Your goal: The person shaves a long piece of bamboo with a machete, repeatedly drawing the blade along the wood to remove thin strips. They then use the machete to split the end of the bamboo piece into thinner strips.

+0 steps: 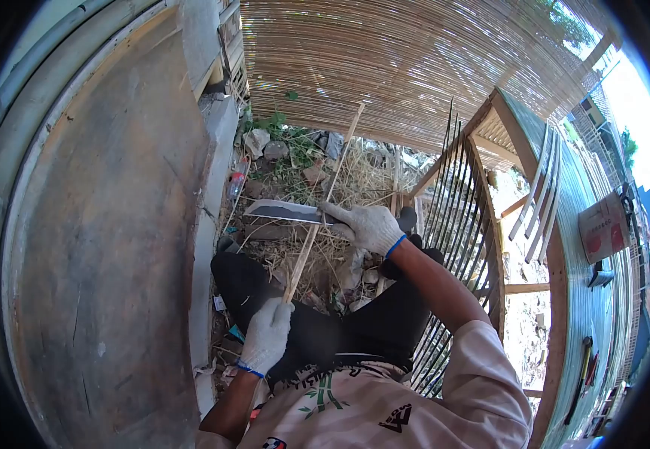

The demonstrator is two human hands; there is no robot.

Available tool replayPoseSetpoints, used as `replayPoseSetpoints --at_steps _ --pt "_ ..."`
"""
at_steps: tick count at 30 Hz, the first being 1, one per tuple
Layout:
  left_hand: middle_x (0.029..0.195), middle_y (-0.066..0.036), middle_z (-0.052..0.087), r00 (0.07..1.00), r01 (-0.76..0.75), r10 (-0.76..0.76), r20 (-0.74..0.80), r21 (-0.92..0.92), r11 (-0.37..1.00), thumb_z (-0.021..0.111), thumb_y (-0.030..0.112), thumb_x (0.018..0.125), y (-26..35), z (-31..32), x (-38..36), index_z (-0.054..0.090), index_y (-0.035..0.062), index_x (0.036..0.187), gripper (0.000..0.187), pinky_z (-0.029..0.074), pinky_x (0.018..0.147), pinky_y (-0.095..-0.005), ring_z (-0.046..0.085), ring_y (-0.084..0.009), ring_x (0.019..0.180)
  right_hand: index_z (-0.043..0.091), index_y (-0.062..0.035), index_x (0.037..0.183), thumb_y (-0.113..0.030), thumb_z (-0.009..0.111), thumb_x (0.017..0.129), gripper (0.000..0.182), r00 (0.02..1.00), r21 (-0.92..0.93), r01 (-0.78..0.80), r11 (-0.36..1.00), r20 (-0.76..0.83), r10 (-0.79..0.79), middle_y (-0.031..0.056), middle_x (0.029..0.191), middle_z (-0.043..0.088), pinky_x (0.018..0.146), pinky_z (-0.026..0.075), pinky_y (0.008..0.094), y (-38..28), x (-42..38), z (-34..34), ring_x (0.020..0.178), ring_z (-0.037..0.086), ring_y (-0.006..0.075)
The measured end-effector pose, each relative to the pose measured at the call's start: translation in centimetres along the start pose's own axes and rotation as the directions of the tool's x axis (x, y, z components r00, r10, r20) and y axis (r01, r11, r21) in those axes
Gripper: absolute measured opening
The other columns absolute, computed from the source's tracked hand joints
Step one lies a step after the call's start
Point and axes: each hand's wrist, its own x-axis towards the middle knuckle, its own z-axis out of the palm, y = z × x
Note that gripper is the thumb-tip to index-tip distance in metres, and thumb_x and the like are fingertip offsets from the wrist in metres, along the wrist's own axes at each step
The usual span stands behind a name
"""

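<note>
My left hand (267,335), in a white knit glove with a blue cuff, is closed around the lower end of a long bamboo strip (304,258). The strip slants up and away between my knees. A large knife (284,212) with a broad blade lies across the strip, its tip pointing left. My right hand (372,227), gloved the same way, grips the knife's handle, with a finger stretched along by the strip where blade and bamboo cross. Most of the handle is hidden in the glove.
Bamboo shavings and stones (313,173) litter the ground. A wooden board (108,224) stands at left, a woven reed screen (340,67) behind. At right are a slatted rack (448,224) and a green-topped bench (590,314) bearing a tin (603,227), loose strips (542,187) and tools (584,367).
</note>
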Motion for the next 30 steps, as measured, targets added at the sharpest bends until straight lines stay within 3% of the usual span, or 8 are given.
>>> replayPoseSetpoints --at_steps 7,11,14,15,17,18,20,30 --pt "0.071 0.000 0.055 0.953 0.294 -0.293 0.081 0.006 0.956 0.055 0.024 0.108 -1.9 -2.6 -7.6 0.069 0.0017 0.109 0.026 0.042 0.056 -0.0301 0.050 -0.0076 0.062 0.046 -0.0282 0.158 -0.049 0.036 0.112 0.051 0.782 0.360 -0.512 0.780 -0.179 0.597 0.0288 0.097 0.073 0.086 0.056 0.0568 13.0 -0.9 -0.5 0.096 0.072 0.0478" --pt "0.069 0.007 0.046 0.957 0.290 -0.285 0.053 -0.132 0.948 0.054 0.022 0.110 -2.4 -2.4 -6.5 0.067 0.0042 0.110 0.022 0.036 0.048 -0.0232 0.042 -0.0028 0.056 0.055 -0.0086 0.151 -0.051 0.038 0.112 0.060 0.771 0.470 -0.402 0.785 -0.289 0.568 0.0303 0.129 0.068 0.106 0.050 0.0485 17.4 -2.9 0.5 0.125 0.064 0.0457" --pt "0.069 0.005 0.050 0.991 0.134 -0.134 -0.006 0.074 0.988 0.055 0.022 0.109 -1.7 -1.9 -4.9 0.067 0.0029 0.110 0.022 0.039 0.052 -0.0249 0.046 -0.0033 0.059 0.052 -0.0063 0.154 -0.051 0.037 0.113 0.062 0.769 0.608 -0.477 0.635 -0.061 0.637 0.0257 0.138 0.067 0.112 0.046 0.0412 12.1 -4.2 0.0 0.128 0.064 0.0415" --pt "0.069 0.005 0.050 0.991 0.134 -0.134 -0.007 0.078 0.988 0.055 0.022 0.109 -1.8 -1.4 -4.3 0.067 0.0029 0.110 0.022 0.039 0.052 -0.0249 0.046 -0.0033 0.059 0.050 -0.0062 0.155 -0.051 0.038 0.112 0.063 0.802 0.613 -0.415 0.672 -0.102 0.588 0.0264 0.139 0.066 0.112 0.046 0.0415 10.0 -4.6 0.5 0.129 0.063 0.0419" --pt "0.081 -0.019 0.068 0.996 0.051 -0.022 -0.086 0.349 0.936 0.058 0.022 0.106 -1.6 -0.6 -3.3 0.066 0.0005 0.107 0.023 0.050 0.064 -0.0454 0.069 -0.0367 0.073 0.043 -0.0050 0.159 -0.047 0.039 0.112 0.062 0.866 0.638 -0.380 0.670 -0.009 0.499 0.0288 0.142 0.063 0.112 0.045 0.0424 4.8 -5.3 0.2 0.132 0.061 0.0423" --pt "0.081 -0.019 0.068 0.996 0.061 -0.031 -0.089 0.362 0.930 0.058 0.022 0.106 -1.4 -0.1 -2.8 0.066 0.0005 0.107 0.023 0.050 0.064 -0.0454 0.069 -0.0367 0.073 0.039 -0.0113 0.161 -0.040 0.043 0.111 0.058 0.908 0.599 -0.197 0.776 -0.187 0.375 0.0316 0.116 0.071 0.098 0.052 0.0495 3.8 -5.4 3.3 0.111 0.069 0.0473" --pt "0.097 -0.030 0.069 0.972 -0.060 0.162 -0.172 0.483 0.874 0.058 0.021 0.104 -0.8 1.0 -1.3 0.066 0.0000 0.113 0.024 0.052 0.078 -0.0541 0.067 -0.0497 0.097 0.037 -0.0163 0.162 -0.037 0.048 0.109 0.058 0.971 0.620 -0.208 0.757 0.037 0.237 0.0258 0.092 0.071 0.081 0.053 0.0559 -1.2 -5.8 2.3 0.085 0.070 0.0470" --pt "0.105 -0.032 0.070 0.954 -0.095 0.195 -0.226 0.387 0.917 0.055 0.022 0.105 -0.1 2.9 2.1 0.068 0.0005 0.118 0.029 0.052 0.085 -0.0551 0.065 -0.0503 0.104 0.044 -0.0265 0.159 -0.046 0.054 0.106 0.057 0.980 0.429 0.173 0.887 0.013 -0.198 0.0170 0.084 0.067 0.065 0.056 0.0501 -8.8 -6.3 4.5 0.077 0.072 0.0377"
